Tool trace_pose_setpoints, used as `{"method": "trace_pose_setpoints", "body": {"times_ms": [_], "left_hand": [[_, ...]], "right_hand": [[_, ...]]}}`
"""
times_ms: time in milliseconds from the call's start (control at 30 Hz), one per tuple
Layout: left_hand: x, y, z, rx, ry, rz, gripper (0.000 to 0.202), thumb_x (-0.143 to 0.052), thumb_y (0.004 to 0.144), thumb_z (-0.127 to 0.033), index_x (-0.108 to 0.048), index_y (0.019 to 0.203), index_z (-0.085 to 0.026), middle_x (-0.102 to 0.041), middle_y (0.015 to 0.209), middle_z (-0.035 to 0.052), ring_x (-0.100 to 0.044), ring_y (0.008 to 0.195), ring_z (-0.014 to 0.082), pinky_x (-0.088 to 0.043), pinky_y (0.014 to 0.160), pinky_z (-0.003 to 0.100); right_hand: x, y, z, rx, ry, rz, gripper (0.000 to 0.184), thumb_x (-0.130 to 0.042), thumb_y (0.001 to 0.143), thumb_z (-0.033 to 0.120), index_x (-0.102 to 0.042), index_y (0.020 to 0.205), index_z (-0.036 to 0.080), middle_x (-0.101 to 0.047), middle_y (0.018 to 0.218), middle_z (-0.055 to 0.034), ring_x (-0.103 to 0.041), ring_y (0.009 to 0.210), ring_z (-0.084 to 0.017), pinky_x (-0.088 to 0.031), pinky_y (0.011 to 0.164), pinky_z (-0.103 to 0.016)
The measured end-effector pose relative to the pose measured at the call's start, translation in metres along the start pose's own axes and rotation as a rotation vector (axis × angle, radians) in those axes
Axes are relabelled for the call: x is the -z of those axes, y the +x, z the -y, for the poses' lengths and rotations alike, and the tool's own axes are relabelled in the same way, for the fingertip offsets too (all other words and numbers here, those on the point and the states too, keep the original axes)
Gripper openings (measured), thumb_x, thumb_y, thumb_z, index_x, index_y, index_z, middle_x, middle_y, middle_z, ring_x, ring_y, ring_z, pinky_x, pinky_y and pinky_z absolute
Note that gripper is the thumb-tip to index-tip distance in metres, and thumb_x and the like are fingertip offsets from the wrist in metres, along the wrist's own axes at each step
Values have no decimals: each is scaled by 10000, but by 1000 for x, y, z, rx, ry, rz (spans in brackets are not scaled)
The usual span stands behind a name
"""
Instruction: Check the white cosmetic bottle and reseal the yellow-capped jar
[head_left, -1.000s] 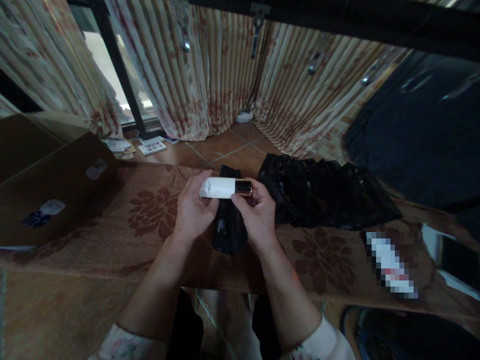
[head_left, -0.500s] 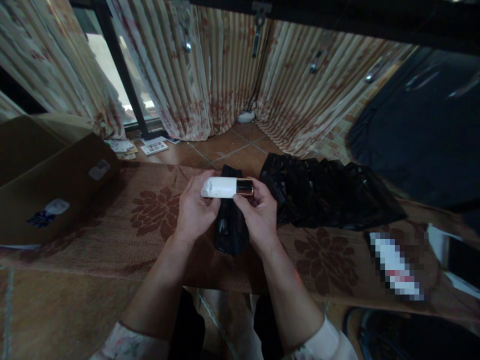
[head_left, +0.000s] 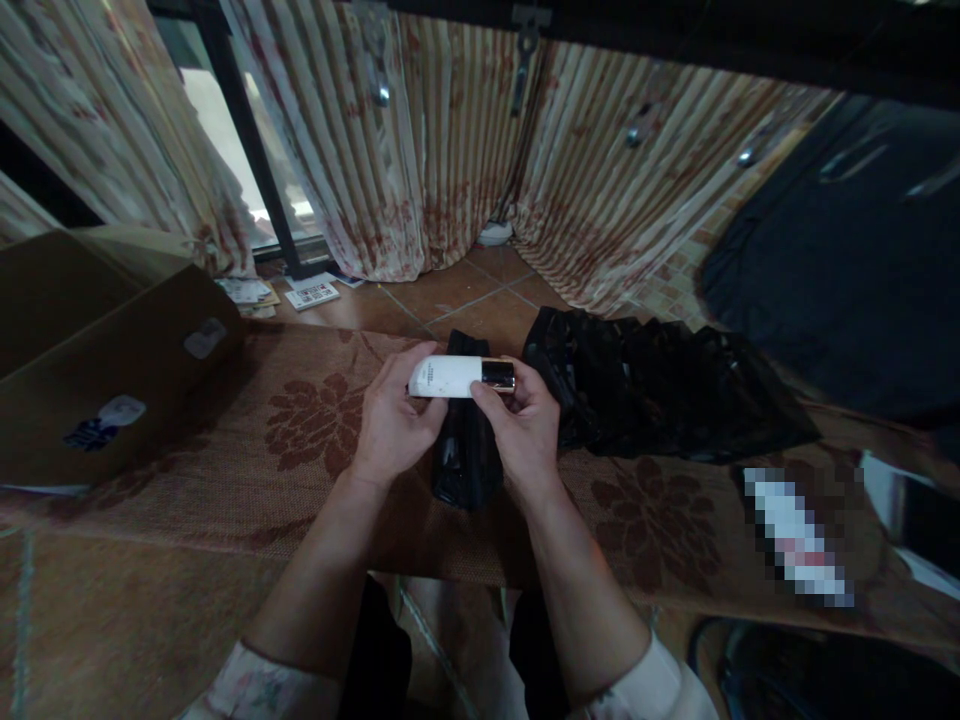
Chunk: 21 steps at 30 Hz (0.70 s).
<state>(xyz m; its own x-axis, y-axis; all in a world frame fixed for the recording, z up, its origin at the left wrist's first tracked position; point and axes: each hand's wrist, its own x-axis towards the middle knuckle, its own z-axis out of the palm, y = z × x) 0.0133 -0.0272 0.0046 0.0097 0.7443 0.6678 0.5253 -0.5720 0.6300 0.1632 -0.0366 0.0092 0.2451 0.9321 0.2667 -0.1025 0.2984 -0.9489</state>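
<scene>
A box [head_left: 142, 360] stands at far left; cloth [head_left: 225, 430] leaves room between it and the left hand [head_left: 391, 420], which curls thumb and fingers round the base of a bottle [head_left: 454, 377]. The bottle lies level over a pouch [head_left: 466, 462]: lifting looks done, cap [head_left: 498, 376] on, not yet set down. The right hand [head_left: 529, 418] grips the cap end. Bags [head_left: 675, 385] crowd its right; the cloth's near edge passes under both forearms.

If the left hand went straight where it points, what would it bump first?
Past the white bottle that the left hand holds, probably the striped curtain; the black pouch seems to lie lower, though depth is unclear.
</scene>
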Motion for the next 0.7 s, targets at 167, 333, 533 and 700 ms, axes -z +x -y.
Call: {"method": "trace_pose_setpoints", "body": {"times_ms": [167, 333, 533, 700], "left_hand": [[1, -1, 0, 16, -43, 16, 524, -696, 786, -202, -568, 1294, -195, -651, 1266, 103, -624, 1160, 243, -506, 1001, 403], [1, -3, 0, 74, -112, 45, 536, -737, 786, -257, -576, 1293, -184, -662, 1261, 116, -654, 1115, 240, -521, 989, 397], [0, -2, -1, 106, -149, 50, 530, -755, 785, -283, -597, 1282, -191, -682, 1231, 106, -670, 1077, 230, -527, 984, 396], [0, -3, 1, 93, -185, 76, 549, -753, 785, -273, -585, 1301, -193, -672, 1248, 108, -659, 1107, 237, -520, 995, 398]], "right_hand": [[0, 1, -1, 5, 11, -12, 396, -766, 744, 349, -652, 1091, 197, -733, 1010, -45, -694, 912, -193, -555, 827, -346], [0, 2, 2, 20, -36, -44, 362, -726, 776, 373, -662, 1077, 182, -731, 991, -49, -686, 886, -184, -551, 811, -330], [3, 2, 3, 55, -107, -44, 303, -629, 854, 403, -679, 1058, 185, -727, 940, -37, -672, 829, -168, -539, 725, -290], [4, 3, 2, 41, -132, -72, 321, -598, 874, 416, -683, 1078, 184, -714, 878, -18, -633, 706, -132, -511, 650, -256]]}}
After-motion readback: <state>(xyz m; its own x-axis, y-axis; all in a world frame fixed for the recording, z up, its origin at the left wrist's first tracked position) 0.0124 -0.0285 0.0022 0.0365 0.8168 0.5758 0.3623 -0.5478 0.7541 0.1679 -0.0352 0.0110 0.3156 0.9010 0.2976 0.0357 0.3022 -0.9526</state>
